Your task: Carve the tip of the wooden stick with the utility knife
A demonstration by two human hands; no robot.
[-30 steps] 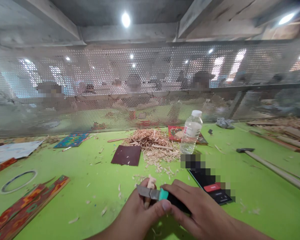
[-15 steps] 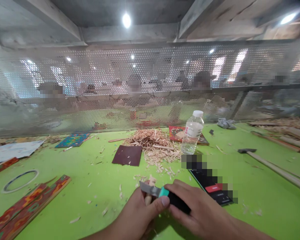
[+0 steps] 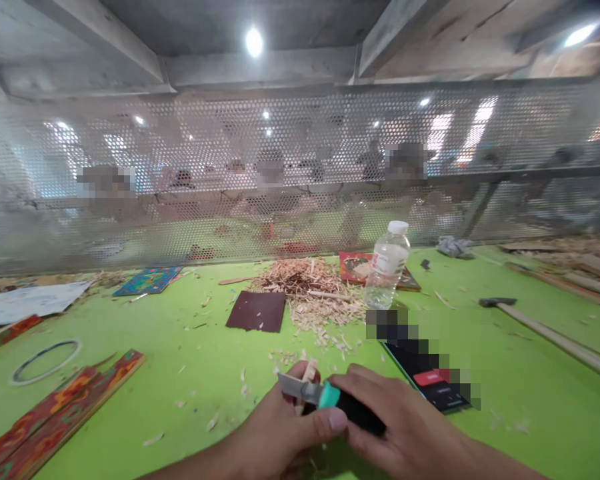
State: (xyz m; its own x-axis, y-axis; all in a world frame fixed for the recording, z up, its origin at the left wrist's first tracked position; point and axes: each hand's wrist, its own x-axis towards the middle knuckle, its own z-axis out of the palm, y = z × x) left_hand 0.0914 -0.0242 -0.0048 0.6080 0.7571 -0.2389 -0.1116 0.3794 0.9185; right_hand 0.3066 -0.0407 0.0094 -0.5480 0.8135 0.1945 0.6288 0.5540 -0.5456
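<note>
My left hand (image 3: pixel 285 427) is closed round a small pale piece of wood (image 3: pixel 309 373), with its thumb pressed against the knife. A knife (image 3: pixel 300 389) with a black and teal handle is held in my right hand (image 3: pixel 390 413), its blade pointing left across the wood. Both hands are close together over the green table (image 3: pixel 190 393). Beyond them lie a pile of wood shavings (image 3: pixel 305 280) and a dark brown square sheet (image 3: pixel 257 311).
A water bottle (image 3: pixel 387 267) stands behind a phone (image 3: pixel 430 377) at the right. A hammer (image 3: pixel 545 333) lies farther right. Painted boards (image 3: pixel 70 413) and a ring of tape (image 3: pixel 45 362) are at the left. A perforated screen (image 3: pixel 300 200) borders the back.
The wood piece now shows more above my left fingers, and the knife has shifted slightly relative to it. The whole view has moved a little.
</note>
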